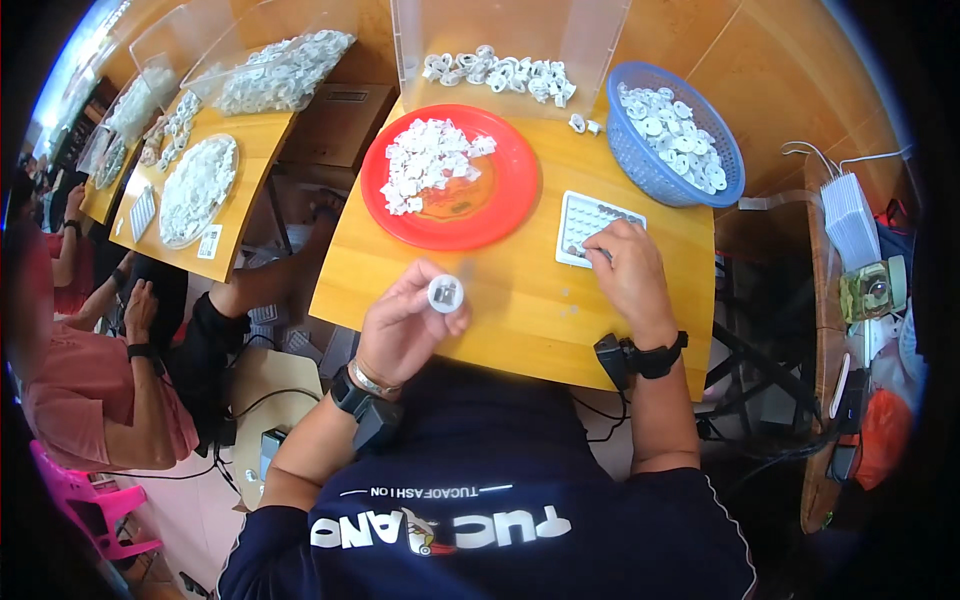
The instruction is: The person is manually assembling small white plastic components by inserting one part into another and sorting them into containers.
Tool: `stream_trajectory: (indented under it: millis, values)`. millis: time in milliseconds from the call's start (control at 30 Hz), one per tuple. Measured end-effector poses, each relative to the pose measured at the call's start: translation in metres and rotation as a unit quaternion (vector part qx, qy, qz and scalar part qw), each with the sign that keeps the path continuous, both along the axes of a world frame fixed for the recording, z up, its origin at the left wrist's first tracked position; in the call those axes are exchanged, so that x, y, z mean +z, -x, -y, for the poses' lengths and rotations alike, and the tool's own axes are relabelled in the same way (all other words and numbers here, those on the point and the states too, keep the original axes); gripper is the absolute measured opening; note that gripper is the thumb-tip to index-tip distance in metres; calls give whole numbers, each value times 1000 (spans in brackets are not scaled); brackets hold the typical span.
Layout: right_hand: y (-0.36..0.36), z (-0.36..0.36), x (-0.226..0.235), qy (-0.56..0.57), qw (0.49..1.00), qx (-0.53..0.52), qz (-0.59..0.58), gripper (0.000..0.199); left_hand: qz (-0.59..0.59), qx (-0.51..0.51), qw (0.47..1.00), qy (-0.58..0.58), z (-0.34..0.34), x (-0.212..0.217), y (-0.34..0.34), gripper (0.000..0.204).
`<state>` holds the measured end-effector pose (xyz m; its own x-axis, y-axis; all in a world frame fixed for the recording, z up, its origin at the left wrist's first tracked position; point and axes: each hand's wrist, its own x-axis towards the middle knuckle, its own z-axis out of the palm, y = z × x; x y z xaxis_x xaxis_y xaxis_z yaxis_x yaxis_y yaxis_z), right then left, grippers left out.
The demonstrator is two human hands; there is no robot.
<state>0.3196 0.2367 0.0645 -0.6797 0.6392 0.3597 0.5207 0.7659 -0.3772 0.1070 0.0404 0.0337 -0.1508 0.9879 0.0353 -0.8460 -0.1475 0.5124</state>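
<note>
Wooden table [520, 300] with red plate [505, 200], blue basket [640, 165]; left hand [405, 325] pinching white ring [445, 293], right hand [630, 280] curled on grid tray [580, 215].

The scene is evenly and brightly lit from above, and a soft sheen is seen on the red plate [500, 200] and the yellow wooden worktop [520, 300]. Only faint shadows are cast beneath the hands. Straight edges are bent toward the rim, where the picture is darkened to black and detail is blurred.

red plate [500, 205], blue basket [640, 165], white round part [445, 293], yellow-brown table [530, 300]
</note>
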Motion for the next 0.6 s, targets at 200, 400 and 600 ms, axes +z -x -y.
stream_trajectory:
  millis: [200, 400, 600]
  values:
    - [-2, -4, 3, -7, 1000, 7, -7, 7, -15, 7, 1000, -9, 3, 1, 2, 22]
    - [0, -1, 5, 22, 999, 27, 14, 9, -13, 13, 1000, 9, 2, 2, 0, 20]
    - [3, 3, 0, -1, 1000, 10, 22, 9, -15, 16, 1000, 19, 0, 4, -3, 21]
